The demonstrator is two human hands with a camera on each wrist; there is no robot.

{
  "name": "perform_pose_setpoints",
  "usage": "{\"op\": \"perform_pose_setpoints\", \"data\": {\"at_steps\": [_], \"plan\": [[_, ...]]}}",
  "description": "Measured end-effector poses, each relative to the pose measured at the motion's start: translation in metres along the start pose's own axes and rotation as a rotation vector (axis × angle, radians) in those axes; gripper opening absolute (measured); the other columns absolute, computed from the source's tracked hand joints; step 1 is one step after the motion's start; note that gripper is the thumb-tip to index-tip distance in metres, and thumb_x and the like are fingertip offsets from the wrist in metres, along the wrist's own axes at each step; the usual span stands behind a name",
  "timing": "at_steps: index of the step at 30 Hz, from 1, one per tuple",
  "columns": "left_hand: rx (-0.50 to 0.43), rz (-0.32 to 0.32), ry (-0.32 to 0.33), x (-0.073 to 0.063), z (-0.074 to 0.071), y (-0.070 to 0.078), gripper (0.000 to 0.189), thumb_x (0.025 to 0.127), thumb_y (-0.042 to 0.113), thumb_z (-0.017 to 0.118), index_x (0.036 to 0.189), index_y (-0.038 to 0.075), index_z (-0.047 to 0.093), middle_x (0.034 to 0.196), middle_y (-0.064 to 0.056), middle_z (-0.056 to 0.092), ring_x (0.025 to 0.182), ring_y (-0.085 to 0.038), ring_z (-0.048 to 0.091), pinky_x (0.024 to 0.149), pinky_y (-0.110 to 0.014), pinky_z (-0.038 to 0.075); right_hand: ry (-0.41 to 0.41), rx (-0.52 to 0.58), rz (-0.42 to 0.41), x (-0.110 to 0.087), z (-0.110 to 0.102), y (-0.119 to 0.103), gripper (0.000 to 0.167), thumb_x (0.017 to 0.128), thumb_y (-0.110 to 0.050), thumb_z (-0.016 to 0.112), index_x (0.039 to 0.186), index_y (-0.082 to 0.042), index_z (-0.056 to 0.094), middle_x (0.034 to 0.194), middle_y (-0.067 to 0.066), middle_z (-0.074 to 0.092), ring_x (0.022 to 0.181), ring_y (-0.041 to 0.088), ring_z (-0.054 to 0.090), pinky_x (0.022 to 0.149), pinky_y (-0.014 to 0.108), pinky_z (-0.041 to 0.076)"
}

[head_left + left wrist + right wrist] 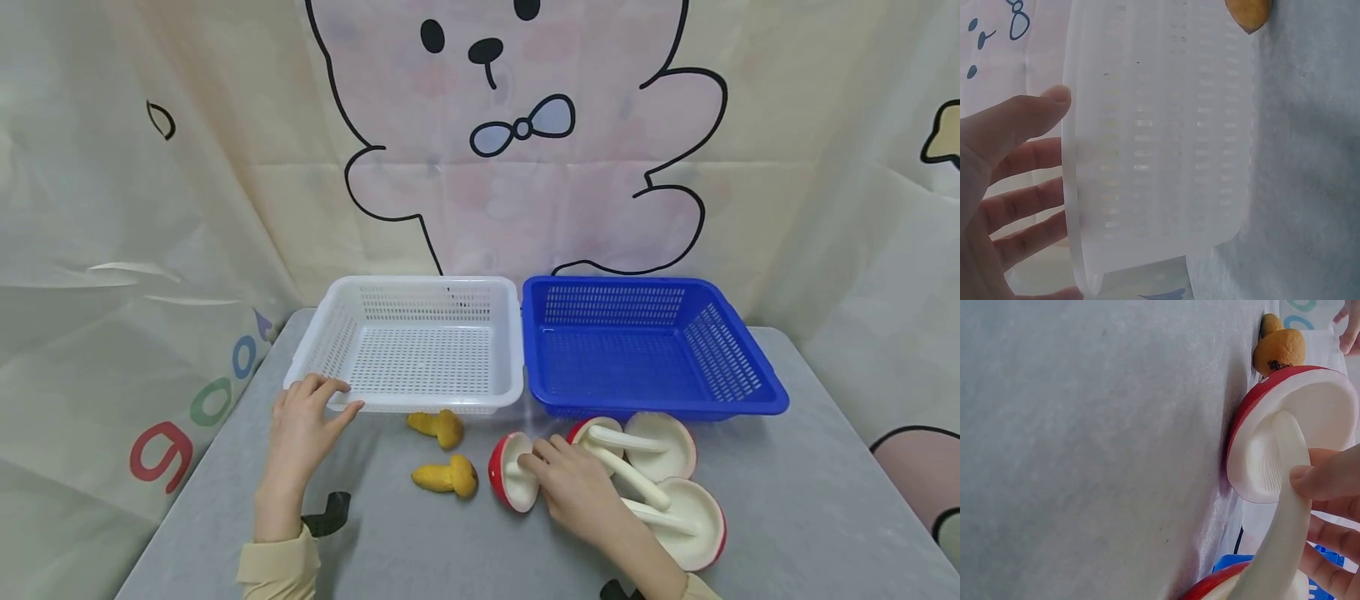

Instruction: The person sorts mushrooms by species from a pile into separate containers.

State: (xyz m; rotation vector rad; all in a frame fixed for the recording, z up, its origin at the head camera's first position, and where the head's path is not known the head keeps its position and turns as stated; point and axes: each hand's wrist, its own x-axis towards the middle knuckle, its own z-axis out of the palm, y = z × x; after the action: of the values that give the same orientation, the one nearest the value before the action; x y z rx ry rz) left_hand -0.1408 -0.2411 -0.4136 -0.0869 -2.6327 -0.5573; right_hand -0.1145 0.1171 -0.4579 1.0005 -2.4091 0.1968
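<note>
Grey table (780, 517) lies beneath the left hand (306, 423), gripping the white basket (435, 405), and right hand (579, 490), pinching a red-capped mushroom (513, 483), a grasping step seemingly calling for steady lifting.

Letters "goo" (195, 407) on curtain (90, 350)

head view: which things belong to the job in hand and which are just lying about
Likely in the job:
red-capped, white-stemmed mushroom, pinched by the right hand
white plastic basket, left hand at its rim

Perhaps just lying about:
other white-stemmed mushrooms
two yellow mushroom-shaped pieces
blue plastic basket
</note>
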Motion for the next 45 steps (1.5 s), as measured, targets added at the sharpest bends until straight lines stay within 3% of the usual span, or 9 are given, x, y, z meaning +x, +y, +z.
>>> {"op": "perform_pose_setpoints", "data": {"at_steps": [13,19,30,45], "plan": [[0.003,0.015,0.009,-0.001,0.0,-0.001,0.027,0.077,0.024,0.08,0.095,0.007,0.069,0.097,-0.012,0.062,0.092,-0.034,0.055,0.09,-0.061,0.035,-0.005,0.034,0.015,0.003,-0.009,-0.003,0.035,0.066,-0.002,0.07,0.095,-0.02,0.066,0.083,-0.007,0.057,0.073,0.013,0.05,0.063,0.025,0.043],[-0.003,0.011,0.01,-0.001,0.0,0.0,0.027,0.077,0.024,0.08,0.095,0.008,0.068,0.096,-0.01,0.062,0.092,-0.034,0.054,0.091,-0.061,0.034,0.028,0.068,0.022,0.01,-0.022,-0.002,0.036,0.066,0.003,0.067,0.095,-0.019,0.065,0.082,-0.007,0.056,0.073,0.012,0.049,0.063,0.025,0.042],[0.005,0.019,0.011,0.0,0.002,0.0,0.027,0.077,0.024,0.08,0.095,0.008,0.068,0.095,-0.01,0.062,0.091,-0.033,0.055,0.09,-0.059,0.034,0.007,0.098,0.024,0.024,-0.045,0.001,0.038,0.069,0.004,0.067,0.099,-0.018,0.065,0.087,-0.007,0.058,0.075,0.011,0.049,0.063,0.023,0.043],[0.008,-0.015,-0.018,0.0,-0.001,0.0,0.028,0.079,0.026,0.078,0.097,0.007,0.068,0.098,-0.011,0.061,0.095,-0.035,0.054,0.094,-0.062,0.033,0.031,0.108,0.057,0.049,-0.062,0.0,0.035,0.072,0.001,0.068,0.101,-0.019,0.067,0.088,-0.005,0.061,0.072,0.01,0.049,0.058,0.019,0.041]]}}
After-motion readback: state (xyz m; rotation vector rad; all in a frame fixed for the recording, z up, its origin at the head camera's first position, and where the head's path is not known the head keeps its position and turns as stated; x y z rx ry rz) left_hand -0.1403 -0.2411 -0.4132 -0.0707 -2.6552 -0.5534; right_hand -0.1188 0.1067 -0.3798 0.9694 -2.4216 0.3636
